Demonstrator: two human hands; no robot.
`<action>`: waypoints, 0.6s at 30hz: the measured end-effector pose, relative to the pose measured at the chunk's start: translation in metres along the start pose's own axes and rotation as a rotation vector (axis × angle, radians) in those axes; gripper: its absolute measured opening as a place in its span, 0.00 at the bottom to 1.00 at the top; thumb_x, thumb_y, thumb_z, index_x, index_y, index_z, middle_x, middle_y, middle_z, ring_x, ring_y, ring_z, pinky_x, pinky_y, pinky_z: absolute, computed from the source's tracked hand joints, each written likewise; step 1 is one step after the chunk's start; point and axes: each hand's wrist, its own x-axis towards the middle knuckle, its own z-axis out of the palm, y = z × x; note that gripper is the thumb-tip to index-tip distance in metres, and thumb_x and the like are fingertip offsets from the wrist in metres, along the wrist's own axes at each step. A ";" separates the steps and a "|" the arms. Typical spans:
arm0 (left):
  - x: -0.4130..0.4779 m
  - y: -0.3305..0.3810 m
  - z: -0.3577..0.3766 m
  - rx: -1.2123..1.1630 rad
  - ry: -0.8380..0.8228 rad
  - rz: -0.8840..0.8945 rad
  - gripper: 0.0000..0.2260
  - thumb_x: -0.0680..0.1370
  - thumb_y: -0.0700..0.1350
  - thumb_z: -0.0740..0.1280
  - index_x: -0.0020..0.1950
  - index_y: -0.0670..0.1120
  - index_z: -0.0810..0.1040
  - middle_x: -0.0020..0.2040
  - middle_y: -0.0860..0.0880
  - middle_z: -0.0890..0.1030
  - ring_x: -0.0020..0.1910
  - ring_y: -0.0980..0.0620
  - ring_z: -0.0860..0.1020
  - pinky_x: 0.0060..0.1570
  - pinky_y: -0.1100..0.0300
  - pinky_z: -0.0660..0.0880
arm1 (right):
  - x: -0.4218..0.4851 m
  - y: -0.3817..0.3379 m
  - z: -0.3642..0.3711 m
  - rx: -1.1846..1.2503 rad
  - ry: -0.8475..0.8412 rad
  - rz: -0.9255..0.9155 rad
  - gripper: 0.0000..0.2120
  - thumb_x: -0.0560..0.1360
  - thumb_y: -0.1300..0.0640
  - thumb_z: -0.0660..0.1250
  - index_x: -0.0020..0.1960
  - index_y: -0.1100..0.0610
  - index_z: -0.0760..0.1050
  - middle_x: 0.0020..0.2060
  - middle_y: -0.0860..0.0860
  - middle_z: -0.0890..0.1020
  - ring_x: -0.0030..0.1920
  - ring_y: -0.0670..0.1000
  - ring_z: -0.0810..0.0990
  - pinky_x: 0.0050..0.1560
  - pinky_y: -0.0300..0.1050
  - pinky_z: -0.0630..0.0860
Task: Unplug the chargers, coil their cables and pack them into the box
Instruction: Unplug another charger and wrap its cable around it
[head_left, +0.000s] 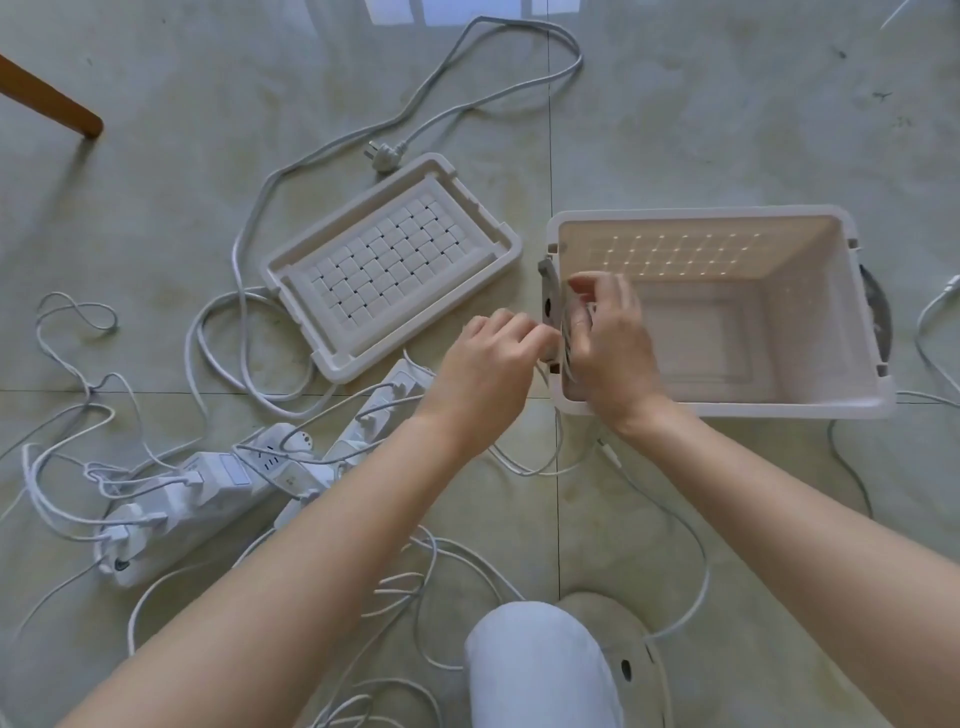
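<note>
Entry: one charger cable (569, 356), coiling under way; nothing packed.
My right hand (610, 343) has cable loops wound round its curled fingers. My left hand (493, 358), just beside it, pinches the cable's end, though blur hides detail. The box (727, 410) under my right hand looks empty. Several chargers (171, 506) sit plugged into power strips (234, 470) below my left hand.

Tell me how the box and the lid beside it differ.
The box is deep with tall walls; the lid is flat and shallow. The box sits square to the view; the lid lies skewed, left of it. The box has grey side handles; the lid shows none. Both are off-white plastic rectangles on the floor.
</note>
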 end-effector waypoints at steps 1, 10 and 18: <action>-0.011 -0.005 -0.005 0.027 0.086 0.046 0.16 0.67 0.29 0.66 0.51 0.43 0.79 0.44 0.46 0.79 0.43 0.43 0.76 0.44 0.56 0.66 | -0.006 -0.013 -0.001 0.067 0.055 -0.119 0.10 0.78 0.62 0.56 0.56 0.63 0.72 0.50 0.56 0.76 0.51 0.53 0.74 0.51 0.43 0.71; -0.133 -0.054 -0.023 0.030 0.233 -0.362 0.08 0.72 0.39 0.56 0.50 0.45 0.67 0.41 0.43 0.74 0.40 0.45 0.72 0.42 0.55 0.68 | -0.075 -0.052 0.051 0.073 -0.498 -0.495 0.10 0.75 0.63 0.56 0.48 0.61 0.75 0.44 0.54 0.78 0.40 0.52 0.76 0.42 0.48 0.75; -0.143 -0.071 -0.001 0.218 -0.135 -0.492 0.26 0.70 0.57 0.63 0.57 0.39 0.79 0.46 0.44 0.83 0.44 0.44 0.81 0.47 0.55 0.76 | -0.066 -0.045 0.112 0.169 -0.442 0.011 0.25 0.71 0.73 0.62 0.67 0.64 0.65 0.63 0.58 0.73 0.63 0.54 0.71 0.57 0.20 0.59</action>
